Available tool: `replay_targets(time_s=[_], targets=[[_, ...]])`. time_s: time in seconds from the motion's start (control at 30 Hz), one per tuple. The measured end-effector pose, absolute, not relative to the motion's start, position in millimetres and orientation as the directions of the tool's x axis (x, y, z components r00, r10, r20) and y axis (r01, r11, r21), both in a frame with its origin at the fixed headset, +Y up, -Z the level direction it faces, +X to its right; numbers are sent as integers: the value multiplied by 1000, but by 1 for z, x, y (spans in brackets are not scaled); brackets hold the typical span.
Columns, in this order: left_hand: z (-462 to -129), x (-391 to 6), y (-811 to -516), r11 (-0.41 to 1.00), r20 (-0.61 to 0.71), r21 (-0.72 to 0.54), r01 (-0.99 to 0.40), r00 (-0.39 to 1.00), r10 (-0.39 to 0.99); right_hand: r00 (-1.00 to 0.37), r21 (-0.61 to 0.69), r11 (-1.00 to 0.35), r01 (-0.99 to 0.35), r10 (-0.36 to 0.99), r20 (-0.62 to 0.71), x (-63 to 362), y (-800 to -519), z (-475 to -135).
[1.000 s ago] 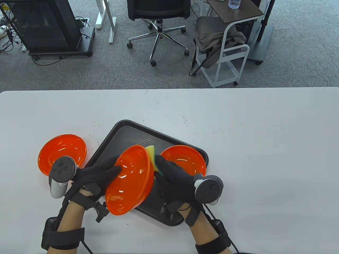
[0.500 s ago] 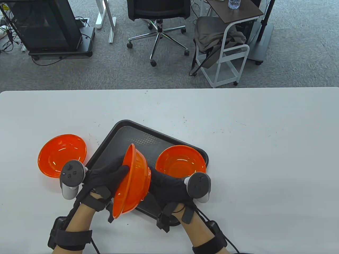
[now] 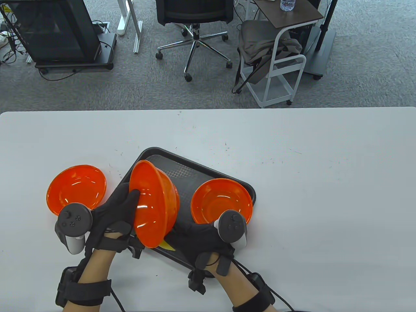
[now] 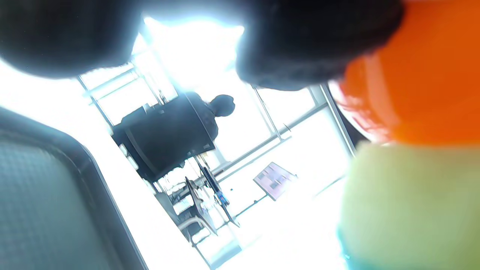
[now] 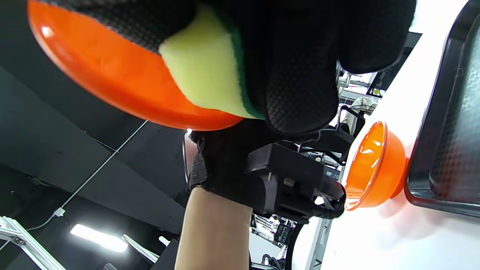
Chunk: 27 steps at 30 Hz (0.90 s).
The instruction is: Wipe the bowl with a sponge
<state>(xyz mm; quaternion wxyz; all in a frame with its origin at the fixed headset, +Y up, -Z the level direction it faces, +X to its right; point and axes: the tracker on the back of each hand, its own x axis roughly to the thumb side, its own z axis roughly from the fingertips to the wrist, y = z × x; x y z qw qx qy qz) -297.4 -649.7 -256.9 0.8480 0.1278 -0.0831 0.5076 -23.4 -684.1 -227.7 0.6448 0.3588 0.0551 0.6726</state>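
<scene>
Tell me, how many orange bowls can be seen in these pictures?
3: one bowl on the table left of the tray, one bowl on the tray, one tilted bowl held by the left hand.

Table view: even, bright overhead light, sharp focus; soft short shadows; small specular highlights on orange bowls (image 3: 76, 190).

Left wrist view: heavily overexposed centre and lower right, blown-out white. Near objects blurred: sponge (image 4: 408, 206) lower right, gloved fingers (image 4: 315, 41) along top.

Right wrist view: dim lower left, one ceiling strip light (image 5: 98, 237); upper right blown out.
</scene>
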Motion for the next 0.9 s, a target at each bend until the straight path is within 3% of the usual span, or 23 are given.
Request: replay_targets(time_s=[0.37, 0.6, 0.9], targets=[[-256, -321, -647, 495, 204, 293, -818, 559, 803, 108, 474, -139, -869, 883, 457, -10, -676, -230], [-256, -327, -646, 532, 168, 296, -793, 592, 788, 92, 401, -143, -905, 854, 512, 1, -670, -230], [-257, -324, -646, 581, 171, 235, -779, 622, 764, -60, 233, -265, -936, 771, 634, 11, -662, -227]])
